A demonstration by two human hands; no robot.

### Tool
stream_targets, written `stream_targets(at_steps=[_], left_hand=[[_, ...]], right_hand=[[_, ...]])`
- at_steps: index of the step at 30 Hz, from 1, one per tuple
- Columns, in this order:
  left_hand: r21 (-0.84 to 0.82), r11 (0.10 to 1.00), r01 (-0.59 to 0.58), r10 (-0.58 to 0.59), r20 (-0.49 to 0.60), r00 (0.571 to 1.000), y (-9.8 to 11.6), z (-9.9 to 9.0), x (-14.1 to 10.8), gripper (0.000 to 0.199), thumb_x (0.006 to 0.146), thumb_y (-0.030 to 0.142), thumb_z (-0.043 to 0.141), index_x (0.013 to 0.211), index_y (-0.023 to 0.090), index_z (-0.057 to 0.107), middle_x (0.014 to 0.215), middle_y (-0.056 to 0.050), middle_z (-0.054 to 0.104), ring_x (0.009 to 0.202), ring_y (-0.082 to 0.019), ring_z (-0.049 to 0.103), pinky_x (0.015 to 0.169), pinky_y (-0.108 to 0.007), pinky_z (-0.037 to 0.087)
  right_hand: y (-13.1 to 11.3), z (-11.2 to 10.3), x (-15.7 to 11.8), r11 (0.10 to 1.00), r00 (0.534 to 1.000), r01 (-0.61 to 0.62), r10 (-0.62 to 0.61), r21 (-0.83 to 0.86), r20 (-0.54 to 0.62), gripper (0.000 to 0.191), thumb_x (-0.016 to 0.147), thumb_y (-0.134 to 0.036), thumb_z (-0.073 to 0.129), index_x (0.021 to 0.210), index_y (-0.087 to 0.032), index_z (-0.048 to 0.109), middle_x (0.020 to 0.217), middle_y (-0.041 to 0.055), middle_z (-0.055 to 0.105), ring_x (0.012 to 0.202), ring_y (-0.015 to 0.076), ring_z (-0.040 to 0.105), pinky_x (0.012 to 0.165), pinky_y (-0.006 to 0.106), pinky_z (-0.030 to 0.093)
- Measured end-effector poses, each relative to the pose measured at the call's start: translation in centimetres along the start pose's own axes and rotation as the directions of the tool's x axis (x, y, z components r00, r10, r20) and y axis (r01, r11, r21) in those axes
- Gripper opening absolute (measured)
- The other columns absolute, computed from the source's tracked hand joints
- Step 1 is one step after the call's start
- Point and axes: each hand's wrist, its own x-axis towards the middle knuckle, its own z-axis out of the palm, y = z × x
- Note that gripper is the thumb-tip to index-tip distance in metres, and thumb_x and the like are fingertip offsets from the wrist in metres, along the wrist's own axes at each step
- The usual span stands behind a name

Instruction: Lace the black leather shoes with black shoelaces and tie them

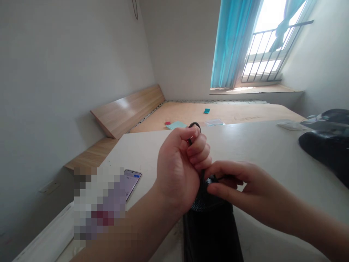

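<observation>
A black leather-look item (212, 233) lies on the white table right in front of me, its textured upper part showing between my hands. I cannot make out its full shape. My left hand (181, 167) is closed in a fist round a black cord (195, 124), which loops out above the thumb and forefinger. Low beside that fist, my right hand (231, 178) pinches at the top of the black item. A dark strand shows by its fingers, but the fingertips partly hide what they grip.
A phone (133, 178), partly pixelated, lies at left on the white table (259, 145). A shiny black rounded object (324, 149) sits at the right edge, near some clear plastic (290, 125). Beyond the table is a bed (185, 109) with a teal packet (207, 111).
</observation>
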Motion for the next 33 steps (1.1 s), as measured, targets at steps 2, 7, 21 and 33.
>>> stream_targets(at_steps=[2, 7, 21, 33], left_hand=[[-0.039, 0.999, -0.016, 0.015, -0.015, 1.000, -0.1, 0.1, -0.2, 0.017, 0.076, 0.018, 0.050, 0.063, 0.018, 0.039, 0.055, 0.007, 0.018, 0.049, -0.007, 0.016, 0.043, -0.020, 0.020], [-0.027, 0.999, -0.038, 0.039, 0.033, 0.999, 0.0, 0.9, -0.9, 0.015, 0.076, 0.022, 0.052, 0.065, 0.018, 0.043, 0.057, 0.006, 0.023, 0.051, -0.008, 0.020, 0.046, -0.018, 0.026], [-0.069, 0.997, -0.025, 0.025, -0.003, 1.000, 0.8, 0.6, -0.8, 0.019, 0.084, 0.030, 0.045, 0.070, 0.018, 0.048, 0.063, 0.004, 0.026, 0.053, -0.008, 0.030, 0.051, -0.019, 0.037], [0.766, 0.641, 0.049, -0.127, 0.042, 0.991, 4.8, -2.0, 1.4, 0.019, 0.085, 0.028, 0.053, 0.068, 0.018, 0.054, 0.055, 0.007, 0.020, 0.048, -0.008, 0.015, 0.043, -0.022, 0.015]], right_hand=[[0.1, 0.4, 0.0, 0.996, 1.000, -0.006, 0.005, -0.092, -0.011, 0.012, 0.087, -0.036, 0.068, 0.082, -0.024, 0.070, 0.062, -0.0040, 0.055, 0.055, 0.0118, 0.045, 0.049, 0.024, 0.034], [0.2, 0.7, 0.2, 0.993, 0.992, 0.114, -0.112, -0.018, 0.056, 0.034, 0.094, -0.033, 0.060, 0.063, -0.020, 0.055, 0.064, -0.0026, 0.052, 0.064, 0.0122, 0.048, 0.058, 0.024, 0.040], [0.6, 1.2, 0.3, 0.985, 0.983, 0.164, -0.168, -0.056, -0.077, 0.015, 0.091, -0.032, 0.066, 0.082, -0.020, 0.069, 0.084, 0.0024, 0.067, 0.079, 0.0180, 0.059, 0.072, 0.029, 0.049], [1.3, 0.0, 0.7, 0.999, 0.982, 0.045, -0.049, -0.027, -0.181, 0.033, 0.099, -0.036, 0.047, 0.070, -0.022, 0.053, 0.062, -0.0022, 0.050, 0.058, 0.0135, 0.046, 0.054, 0.025, 0.038]])
